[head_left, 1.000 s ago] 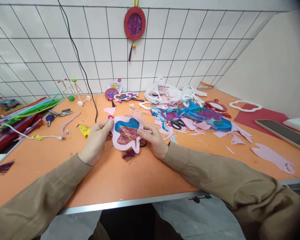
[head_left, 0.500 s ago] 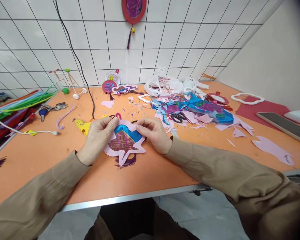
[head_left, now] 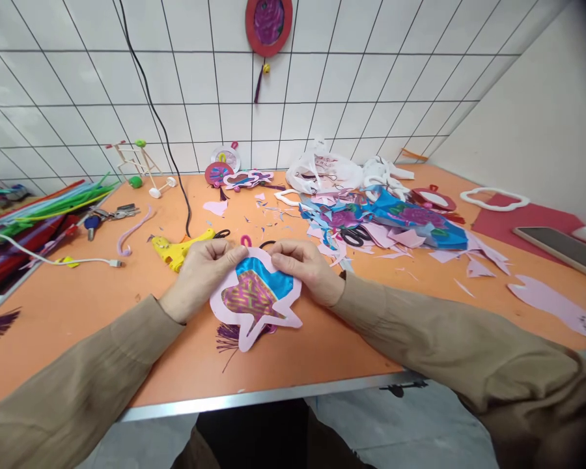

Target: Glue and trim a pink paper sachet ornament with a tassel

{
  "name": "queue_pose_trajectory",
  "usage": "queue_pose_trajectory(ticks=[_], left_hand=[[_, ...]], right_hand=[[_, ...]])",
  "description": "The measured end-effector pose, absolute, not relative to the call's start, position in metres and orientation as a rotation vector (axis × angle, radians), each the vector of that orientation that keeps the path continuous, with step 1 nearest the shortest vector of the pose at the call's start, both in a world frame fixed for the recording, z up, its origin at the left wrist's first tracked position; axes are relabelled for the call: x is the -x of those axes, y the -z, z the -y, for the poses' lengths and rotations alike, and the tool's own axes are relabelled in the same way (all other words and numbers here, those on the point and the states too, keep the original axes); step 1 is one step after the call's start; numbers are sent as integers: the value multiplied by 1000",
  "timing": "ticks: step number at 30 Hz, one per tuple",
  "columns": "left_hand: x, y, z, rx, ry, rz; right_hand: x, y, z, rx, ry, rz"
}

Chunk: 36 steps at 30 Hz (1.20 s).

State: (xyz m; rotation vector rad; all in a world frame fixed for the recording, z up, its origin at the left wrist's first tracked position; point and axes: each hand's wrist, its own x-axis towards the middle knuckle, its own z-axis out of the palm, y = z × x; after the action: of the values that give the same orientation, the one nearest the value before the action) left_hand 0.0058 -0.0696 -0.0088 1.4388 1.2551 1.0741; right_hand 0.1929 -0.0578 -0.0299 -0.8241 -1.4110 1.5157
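Between both hands, above the orange table, is a pink-edged ornament (head_left: pixel 256 296) with a wavy outline, blue satin at its top and purple-and-gold patterned cloth below. My left hand (head_left: pixel 205 270) pinches its upper left edge between thumb and fingers. At the upper right edge my right hand (head_left: pixel 312 267) pinches it too. A small magenta loop (head_left: pixel 245 241) sticks up from the top. Under the lower edge a dark purple tassel (head_left: pixel 228 337) hangs partly hidden. Just behind my left hand lies a yellow glue gun (head_left: pixel 188 247).
Paper and cloth scraps (head_left: pixel 385 218) heap at the back right, beside a white plastic bag (head_left: pixel 323 174). Dark-handled scissors (head_left: pixel 354 236) lie among them. A phone (head_left: pixel 561 251) rests far right. Pipe cleaners (head_left: pixel 34 215), keys (head_left: pixel 117 212) and a white cable (head_left: pixel 58 261) are left.
The ornament is tilted more toward me, showing more of its face, and its tassel now lies further left. Both hands keep their pinch. The whole view has shifted slightly.
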Motion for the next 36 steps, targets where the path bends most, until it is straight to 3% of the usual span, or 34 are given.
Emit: queue_pose_trajectory(ticks=[12, 20, 32, 36], left_hand=[[-6, 6, 75, -1375, -1023, -1134], [-9, 8, 77, -1348, -1083, -1181], [-16, 10, 70, -1570, -1125, -1382], [-19, 5, 72, -1599, -1200, -1389]], right_hand=[[-191, 34, 55, 882, -1437, 1378], [-194, 29, 50, 873, -1568, 1457], [-189, 9, 51, 1097, -1074, 1842], [-182, 1, 49, 1059, -1103, 1762]])
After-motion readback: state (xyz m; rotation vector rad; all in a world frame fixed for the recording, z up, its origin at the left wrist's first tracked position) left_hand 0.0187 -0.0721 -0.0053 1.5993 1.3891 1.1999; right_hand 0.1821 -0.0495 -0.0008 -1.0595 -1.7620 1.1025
